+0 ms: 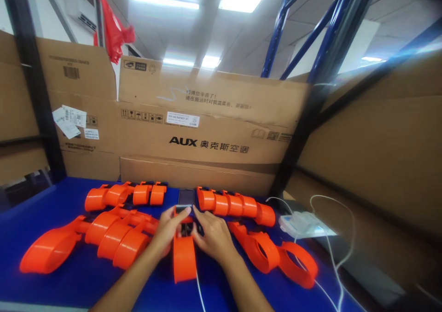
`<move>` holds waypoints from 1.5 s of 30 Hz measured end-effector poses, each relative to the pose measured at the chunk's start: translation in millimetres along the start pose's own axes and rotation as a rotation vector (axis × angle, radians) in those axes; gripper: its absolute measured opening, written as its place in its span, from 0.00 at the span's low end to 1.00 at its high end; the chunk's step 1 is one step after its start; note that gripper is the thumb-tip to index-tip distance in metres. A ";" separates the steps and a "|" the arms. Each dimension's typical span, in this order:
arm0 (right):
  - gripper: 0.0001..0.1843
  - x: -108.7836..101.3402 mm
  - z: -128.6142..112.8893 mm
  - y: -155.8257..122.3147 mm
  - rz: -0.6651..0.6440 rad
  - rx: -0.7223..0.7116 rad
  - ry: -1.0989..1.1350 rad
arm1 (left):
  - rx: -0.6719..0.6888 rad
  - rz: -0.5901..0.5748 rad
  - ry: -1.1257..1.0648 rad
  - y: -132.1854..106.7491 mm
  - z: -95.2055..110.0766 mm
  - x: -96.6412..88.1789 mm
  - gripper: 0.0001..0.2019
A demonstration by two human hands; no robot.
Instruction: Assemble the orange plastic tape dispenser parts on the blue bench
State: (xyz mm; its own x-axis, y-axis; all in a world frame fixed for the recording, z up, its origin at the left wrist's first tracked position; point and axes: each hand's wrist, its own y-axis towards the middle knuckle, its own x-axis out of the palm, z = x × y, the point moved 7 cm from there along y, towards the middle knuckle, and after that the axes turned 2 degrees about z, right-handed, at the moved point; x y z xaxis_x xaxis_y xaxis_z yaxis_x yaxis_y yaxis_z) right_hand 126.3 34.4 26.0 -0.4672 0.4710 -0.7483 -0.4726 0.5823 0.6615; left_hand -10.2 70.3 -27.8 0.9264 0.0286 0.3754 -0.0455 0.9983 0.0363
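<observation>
Both my hands meet at the middle of a blue table (69, 284). My left hand (169, 231) and my right hand (212, 236) pinch a small dark device with an orange top (183, 209), which sits at the far end of an orange plastic cuff (184, 258). Their fingers are curled round it. A white cable (199, 290) runs from under the cuff toward me. A dark phone (186, 195) lies flat just beyond the fingers.
Several orange plastic cuffs lie in rows: left (113, 238), back left (126, 194), back right (236, 205), right (276, 257). A white power adapter (304, 224) with white wires sits at the right. Cardboard boxes (207, 132) wall the back and right. Blue rack posts (279, 26) rise behind.
</observation>
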 end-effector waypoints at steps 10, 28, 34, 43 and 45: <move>0.31 0.2 2.3 -1.5 0.067 0.006 -0.037 | 0.028 -0.056 0.014 -2.0 1.8 6.4 0.21; 0.29 8.2 4.5 -5.5 0.162 -0.018 0.052 | 0.102 -0.141 0.039 -7.3 9.4 12.5 0.19; 0.28 5.9 3.5 -5.8 0.159 -0.034 0.085 | 0.095 -0.150 0.036 -5.5 8.0 11.0 0.20; 0.23 -8.8 13.5 -3.4 0.154 -0.007 0.204 | 0.097 -0.149 0.035 -3.3 9.4 8.7 0.21; 0.21 -10.4 17.7 -3.2 0.168 0.025 0.231 | 0.102 -0.143 0.046 -4.4 9.8 10.7 0.23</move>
State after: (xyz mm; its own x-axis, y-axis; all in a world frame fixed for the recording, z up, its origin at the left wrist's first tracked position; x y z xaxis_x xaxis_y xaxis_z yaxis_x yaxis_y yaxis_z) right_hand 145.9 39.4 30.8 -0.6967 0.4007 -0.5950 -0.3565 0.5263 0.7719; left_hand -3.7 65.8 -14.9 0.9423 -0.1084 0.3166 0.0521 0.9821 0.1812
